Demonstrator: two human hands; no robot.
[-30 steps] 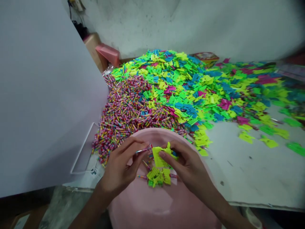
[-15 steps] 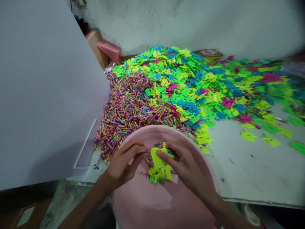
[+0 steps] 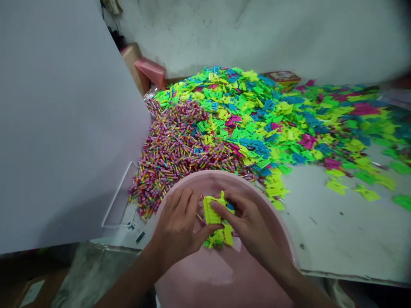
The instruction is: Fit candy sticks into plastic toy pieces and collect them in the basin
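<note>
Right-hand fingers closed on a neon-yellow plastic piece, long axis running forward; we find left hand beside.

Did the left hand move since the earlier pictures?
Yes. The left hand moved a little right, toward the yellow plastic piece, judged against the candy pile behind it.

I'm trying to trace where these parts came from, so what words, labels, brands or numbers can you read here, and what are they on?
No text is legible in this view.
Red and yellow printed box: print too blurred to read.
White label on the cardboard box: too blurred to read.
Small dark-marked sticker on the white table: too small to read.
Striped wrapped sticks: any print too small to read.
</note>
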